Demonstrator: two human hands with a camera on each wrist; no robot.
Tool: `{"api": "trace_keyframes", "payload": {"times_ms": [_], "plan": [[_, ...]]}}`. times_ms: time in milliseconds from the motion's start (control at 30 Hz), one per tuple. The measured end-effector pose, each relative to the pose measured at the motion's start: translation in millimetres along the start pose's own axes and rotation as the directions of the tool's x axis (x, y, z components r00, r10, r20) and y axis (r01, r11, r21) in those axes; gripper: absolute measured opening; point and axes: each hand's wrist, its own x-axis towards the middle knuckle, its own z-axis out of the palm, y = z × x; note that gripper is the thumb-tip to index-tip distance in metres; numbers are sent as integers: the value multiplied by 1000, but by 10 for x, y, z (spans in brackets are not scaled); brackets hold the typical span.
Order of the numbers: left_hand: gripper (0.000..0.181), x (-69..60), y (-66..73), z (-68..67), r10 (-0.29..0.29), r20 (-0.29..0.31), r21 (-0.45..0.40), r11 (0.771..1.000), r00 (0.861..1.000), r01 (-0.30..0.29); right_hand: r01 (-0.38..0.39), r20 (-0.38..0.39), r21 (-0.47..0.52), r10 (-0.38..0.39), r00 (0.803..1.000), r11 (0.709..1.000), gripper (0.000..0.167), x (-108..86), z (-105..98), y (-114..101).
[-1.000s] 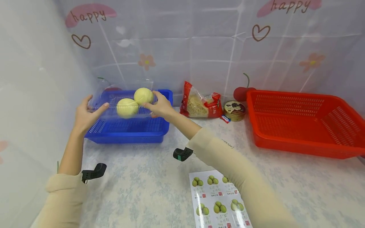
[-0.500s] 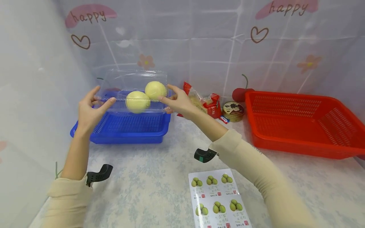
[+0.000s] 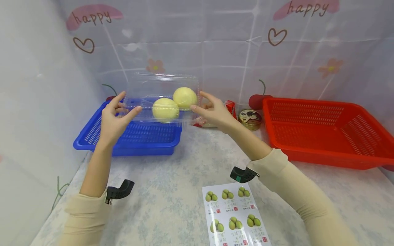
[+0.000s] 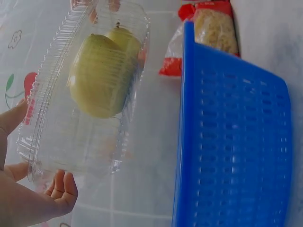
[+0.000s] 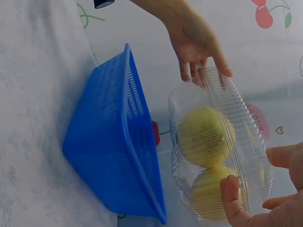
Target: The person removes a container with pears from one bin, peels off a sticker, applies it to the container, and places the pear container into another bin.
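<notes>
2-handed now, pinching clear box (image 3: 160, 87) at opposite ends, with left hand (image 3: 114, 118) at left, right hand (image 3: 217, 114) at right | lying lengthwise left to right between them | up above blue basket (image 3: 144, 149), reaching past its right rim | carrying 2 pale fruits (image 3: 165, 109) nearer right hand

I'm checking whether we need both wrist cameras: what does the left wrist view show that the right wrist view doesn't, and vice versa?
Only left wrist: the red bag, partly hidden behind the basket.

Only right wrist: part of the inside of the blue basket, and a black device cut off at the top edge.

Both: that basket's outer wall, and the left hand and right hand gripping the clear box with two yellow fruits inside.
</notes>
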Motion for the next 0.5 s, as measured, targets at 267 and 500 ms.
{"api": "trace_keyframes", "payload": {"times_ms": [267, 500], "plan": [[64, -93, 107, 174, 35, 70, -87, 996, 997, -29, 29, -8, -54, -30, 1000, 998, 72, -227, -258, 123], [63, -208, 193, 319, 43, 170, -148, 989, 984, -17, 38, 9, -51, -37, 999, 998, 71, -429, -498, 259]]}}
